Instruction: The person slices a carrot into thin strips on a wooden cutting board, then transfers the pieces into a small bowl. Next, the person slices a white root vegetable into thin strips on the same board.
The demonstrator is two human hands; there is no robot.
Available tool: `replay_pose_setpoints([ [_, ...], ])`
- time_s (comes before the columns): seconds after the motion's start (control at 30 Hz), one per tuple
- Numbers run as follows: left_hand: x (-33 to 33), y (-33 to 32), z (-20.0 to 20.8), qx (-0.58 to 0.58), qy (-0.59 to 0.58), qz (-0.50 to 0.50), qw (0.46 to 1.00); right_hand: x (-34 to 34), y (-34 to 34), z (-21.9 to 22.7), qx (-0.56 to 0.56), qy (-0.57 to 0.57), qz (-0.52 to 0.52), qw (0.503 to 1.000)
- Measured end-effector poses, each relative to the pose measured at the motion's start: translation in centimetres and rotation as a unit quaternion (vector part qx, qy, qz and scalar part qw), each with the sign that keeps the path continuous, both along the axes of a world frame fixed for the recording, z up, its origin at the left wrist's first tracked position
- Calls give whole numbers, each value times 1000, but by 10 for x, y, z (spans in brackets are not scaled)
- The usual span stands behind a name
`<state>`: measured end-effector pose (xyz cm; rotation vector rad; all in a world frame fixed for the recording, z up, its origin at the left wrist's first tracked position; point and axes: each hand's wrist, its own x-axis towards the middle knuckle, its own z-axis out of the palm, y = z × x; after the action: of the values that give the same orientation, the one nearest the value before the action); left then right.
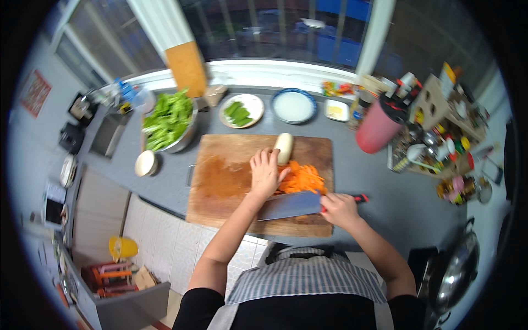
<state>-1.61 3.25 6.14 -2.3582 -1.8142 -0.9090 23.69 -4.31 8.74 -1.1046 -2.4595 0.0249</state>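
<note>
A wooden cutting board (220, 159) lies on the counter in front of me. On its right half is a pile of shredded carrot (303, 179), with a pale, peeled long vegetable (284, 147) just behind it. My right hand (340, 210) is closed round the handle of a cleaver (290, 205), whose broad blade lies low over the board at the near edge of the carrot. My left hand (266, 175) is open, fingers spread, at the left side of the pile. Its fingertips come close to the pale vegetable; whether they touch it I cannot tell. An orange wet stain marks the board's left part.
Behind the board stand a plate of green pieces (240, 112), a blue-rimmed bowl (293, 105) and a small white dish (336, 111). Leafy greens (167, 122) fill a metal bowl, left, near a cup (146, 164). A red knife holder (379, 126) and a rack are at right.
</note>
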Motion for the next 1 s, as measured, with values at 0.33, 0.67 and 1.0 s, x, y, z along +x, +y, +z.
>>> replay_pose_setpoints([
  [0.33,-392,-5,-140,15,-544,563,622,-18,-16,-6,-145,93,-81,982],
  [0.67,-497,24,-125,-23,-671,491,554,-40,-34,-2,-104,51,-103,988],
  [1.0,-267,-35,-17,-123,-635,238,724,-38,-39,-7,-101,60,-115,986],
])
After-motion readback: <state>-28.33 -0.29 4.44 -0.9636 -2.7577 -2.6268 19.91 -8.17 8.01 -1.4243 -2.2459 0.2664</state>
